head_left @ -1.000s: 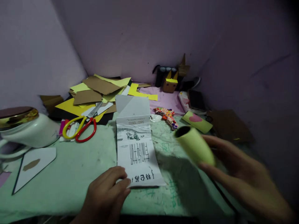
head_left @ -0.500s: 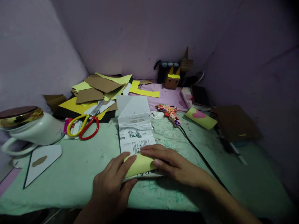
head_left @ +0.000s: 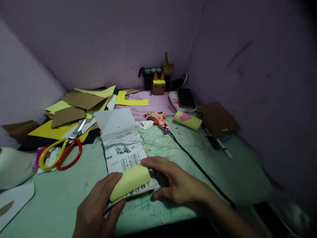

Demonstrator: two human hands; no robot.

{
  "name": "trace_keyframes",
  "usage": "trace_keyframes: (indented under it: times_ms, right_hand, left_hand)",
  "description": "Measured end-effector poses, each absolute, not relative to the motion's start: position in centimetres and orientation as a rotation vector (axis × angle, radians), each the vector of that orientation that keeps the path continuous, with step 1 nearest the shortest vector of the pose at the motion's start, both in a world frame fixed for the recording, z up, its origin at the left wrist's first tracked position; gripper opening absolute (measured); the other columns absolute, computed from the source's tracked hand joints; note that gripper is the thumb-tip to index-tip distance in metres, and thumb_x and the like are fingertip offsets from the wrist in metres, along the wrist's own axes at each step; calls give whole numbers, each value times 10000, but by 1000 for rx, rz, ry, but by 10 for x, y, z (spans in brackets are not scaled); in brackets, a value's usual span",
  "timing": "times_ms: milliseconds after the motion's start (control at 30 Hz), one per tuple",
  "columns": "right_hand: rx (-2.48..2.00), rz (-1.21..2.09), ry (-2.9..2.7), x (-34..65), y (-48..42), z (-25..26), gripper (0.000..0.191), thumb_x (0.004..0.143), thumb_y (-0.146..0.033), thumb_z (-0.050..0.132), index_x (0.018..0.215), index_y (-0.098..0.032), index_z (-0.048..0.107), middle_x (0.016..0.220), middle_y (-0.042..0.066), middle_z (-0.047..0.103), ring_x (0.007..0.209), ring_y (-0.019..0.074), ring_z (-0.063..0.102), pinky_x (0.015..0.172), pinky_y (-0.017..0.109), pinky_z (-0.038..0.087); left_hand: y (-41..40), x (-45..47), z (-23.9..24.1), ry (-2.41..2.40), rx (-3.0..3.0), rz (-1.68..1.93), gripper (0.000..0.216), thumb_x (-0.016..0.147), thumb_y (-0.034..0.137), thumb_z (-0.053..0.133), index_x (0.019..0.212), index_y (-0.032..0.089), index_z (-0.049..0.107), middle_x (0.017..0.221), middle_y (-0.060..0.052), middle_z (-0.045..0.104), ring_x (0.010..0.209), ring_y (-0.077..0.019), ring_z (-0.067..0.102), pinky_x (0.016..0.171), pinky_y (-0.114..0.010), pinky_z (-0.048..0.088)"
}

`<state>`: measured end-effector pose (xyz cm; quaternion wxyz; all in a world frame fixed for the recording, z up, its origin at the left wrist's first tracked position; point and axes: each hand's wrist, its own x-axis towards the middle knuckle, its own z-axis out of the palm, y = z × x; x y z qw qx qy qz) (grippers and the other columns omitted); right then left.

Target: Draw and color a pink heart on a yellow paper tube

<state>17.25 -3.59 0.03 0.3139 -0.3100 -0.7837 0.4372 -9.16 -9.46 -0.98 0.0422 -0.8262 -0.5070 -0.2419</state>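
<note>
A curved piece of pale yellow paper [head_left: 131,182] lies across the near end of a long, creased printed white sheet [head_left: 123,138]. At its left end, my left hand [head_left: 94,206] holds the yellow paper, fingers on top and thumb at the near edge. My right hand [head_left: 177,181] is open, thumb well apart from the fingers. Its fingertips rest by the paper's upper right corner, and its palm is off the sheet. Beyond the right hand lies a flower-patterned glue gun [head_left: 158,121] with a black cord.
Scissors [head_left: 65,148] with yellow and red handles lie at the left, by a heap of cardboard and paper [head_left: 81,100]. A white mug [head_left: 15,167] stands at the left edge. Toward the right are a yellow paper roll [head_left: 188,119] with a pink heart, a phone [head_left: 186,98] and brown cardboard [head_left: 218,119].
The view has swung right, so everything sits further left. My right thumb has come off the yellow paper and that hand has spread open. My left hand stays at the paper's left end.
</note>
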Motion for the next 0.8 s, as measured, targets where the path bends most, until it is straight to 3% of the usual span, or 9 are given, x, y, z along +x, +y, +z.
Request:
trace_keyframes:
  times_ms: [200,433,567,800]
  right_hand:
    - [-842,1053,-2016,166,-40,-3,672,646,2,672,1264,-197,500,1239,91,587,1141,208,537,991,380,425]
    - [-920,1051,-1965,168,-42,-8,560,677,-53,639,1198,-213,514,1188,80,589,1093,217,554,959,382,445]
    - [-876,1088,-1976,169,-44,-9,547,669,-54,623,1179,-223,522,1203,85,585,1108,237,550,961,409,442]
    - [-907,1157,-2011,168,-46,-15,428,794,-146,584,1191,-276,485,1275,105,543,1169,275,535,945,470,457]
  left_hand:
    - [-94,-94,-11,-1516,-2654,-634,551,882,444,489,1355,178,394,1229,-139,594,1063,-267,606,840,-357,540]
    - [-98,-89,-15,-1682,-2750,-745,484,921,473,410,1373,302,370,1347,-88,500,1171,-292,516,913,-432,458]
    - [-102,-93,-17,-1906,-2774,-749,578,883,528,450,1408,338,300,1380,-73,480,1216,-317,469,988,-511,401]
    - [-102,-100,1,-2258,-2968,-688,721,748,271,637,1396,289,323,1393,-95,471,1258,-325,438,1009,-553,395]
